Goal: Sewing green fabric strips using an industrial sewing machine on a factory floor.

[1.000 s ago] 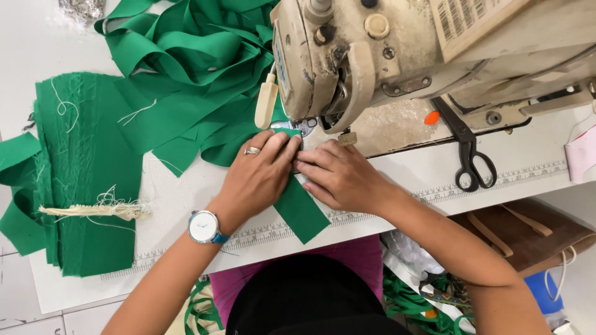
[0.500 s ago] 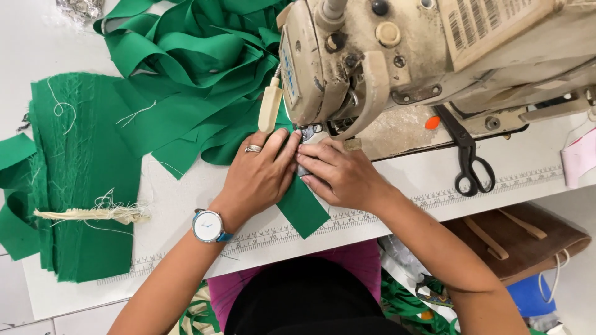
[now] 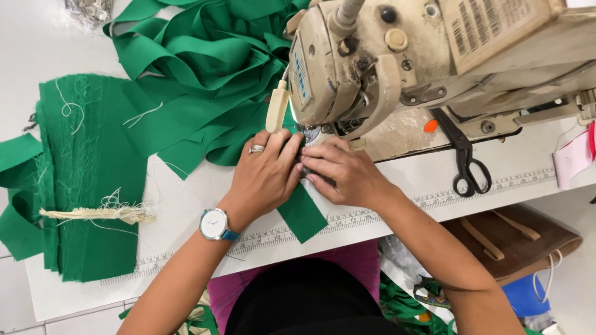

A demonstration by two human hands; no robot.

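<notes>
A narrow green fabric strip runs from the table's front edge up under the head of a worn beige sewing machine. My left hand, with a ring and a wristwatch, lies flat on the strip just left of the needle area. My right hand presses the strip from the right, fingertips meeting the left hand's. The needle and presser foot are hidden behind the fingers and the machine head.
A heap of green strips lies at the back left. A stack of green pieces tied with pale string sits at the left. Black scissors rest right of the machine. A brown bag hangs below the table edge.
Both hands have stayed on the strip by the needle area, with hardly any shift. The view itself has drifted slightly.
</notes>
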